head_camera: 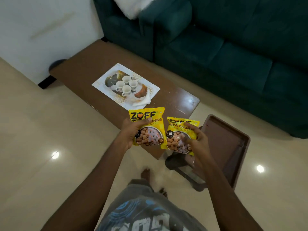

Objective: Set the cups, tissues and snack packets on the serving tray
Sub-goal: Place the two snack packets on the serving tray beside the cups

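Observation:
A white patterned serving tray (103, 81) lies on the brown coffee table (80, 70). Several white cups (126, 90) stand clustered at its middle. White tissues (143, 100) sit at the tray's near corner. My left hand (133, 130) grips a yellow snack packet (147, 125) by its left side. My right hand (195, 139) grips a second yellow snack packet (176, 135) by its right side. Both packets are held upright in the air above the table's near end, side by side.
A dark green sofa (216, 52) runs behind the table. A brown plastic stool or bin (233, 147) stands on the tiled floor to the right of my right hand. My bare feet (145, 174) are on the floor below.

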